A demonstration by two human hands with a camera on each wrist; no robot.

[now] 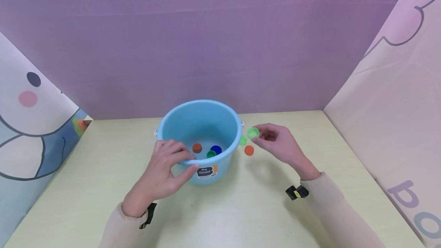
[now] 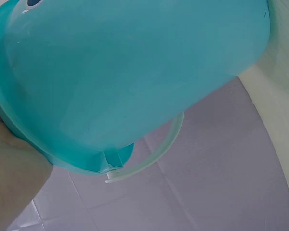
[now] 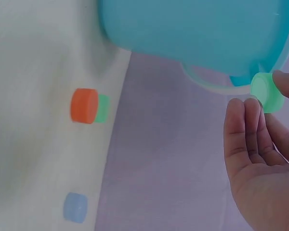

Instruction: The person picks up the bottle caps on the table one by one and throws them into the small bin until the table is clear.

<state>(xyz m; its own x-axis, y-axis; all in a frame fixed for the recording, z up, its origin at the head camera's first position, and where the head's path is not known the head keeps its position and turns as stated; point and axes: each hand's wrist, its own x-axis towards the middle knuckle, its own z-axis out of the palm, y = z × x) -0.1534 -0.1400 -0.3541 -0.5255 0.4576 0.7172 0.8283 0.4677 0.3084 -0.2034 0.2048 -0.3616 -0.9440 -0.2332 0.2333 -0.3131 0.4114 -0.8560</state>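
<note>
A person's left hand (image 1: 169, 171) grips the near rim of a light blue bucket (image 1: 225, 167), fingers over the edge and thumb on the outside by a dark label (image 1: 206, 172), while the right hand (image 1: 280, 146) pinches a light green cap (image 1: 252, 132) between thumb and fingertips, in the air just to the right of the bucket. The bucket stands upright on a pale table (image 1: 86, 171), with 3 caps visible on its floor: an orange cap (image 1: 197, 148) lying apart from the other 2, a dark green cap (image 1: 211, 154) and a blue cap (image 1: 216, 149) close together near the front wall. Below the raised cap, a second green cap (image 1: 243, 141) and a second orange cap (image 1: 249, 150) sit near each other on the table, right of the bucket. The right wrist view shows 1 more, a pale blue cap (image 3: 75, 208), well apart from that pair. A whitish handle (image 2: 151, 161) curves from the bucket's side. Cream sleeves (image 1: 337, 206) cover both forearms, and a purple backdrop (image 1: 220, 41) rises behind the table, flanked by a cartoon panel (image 1: 31, 72) at left and a lettered panel (image 1: 404, 194) at right.
</note>
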